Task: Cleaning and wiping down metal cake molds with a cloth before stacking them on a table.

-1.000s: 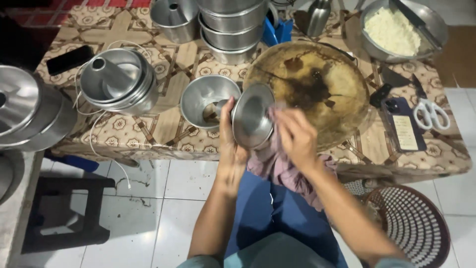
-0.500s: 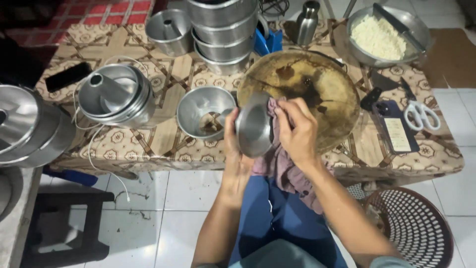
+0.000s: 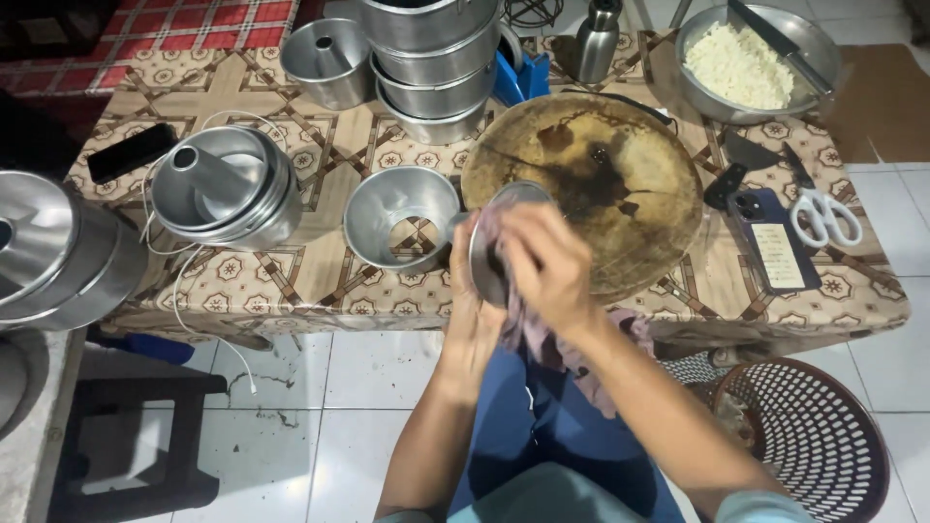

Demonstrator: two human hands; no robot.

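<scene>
Your left hand [image 3: 472, 315] holds a small metal pan [image 3: 489, 254] tilted just past the front edge of the table [image 3: 320, 281]. Your right hand [image 3: 547, 261] presses a pinkish cloth [image 3: 542, 339] into it. A bottomless metal ring [image 3: 399, 218] stands just beside it on the table.

Table [image 3: 320, 281] with brown patterned cloth is standing on white tiled floor [image 3: 329, 387]. Dark stool [image 3: 136, 436] is sitting at lower left. Red checked fabric [image 3: 145, 24] is lying beyond. Light is falling evenly.

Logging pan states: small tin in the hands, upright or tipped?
Tipped: the small tin is on edge between left hand and right hand.
</scene>
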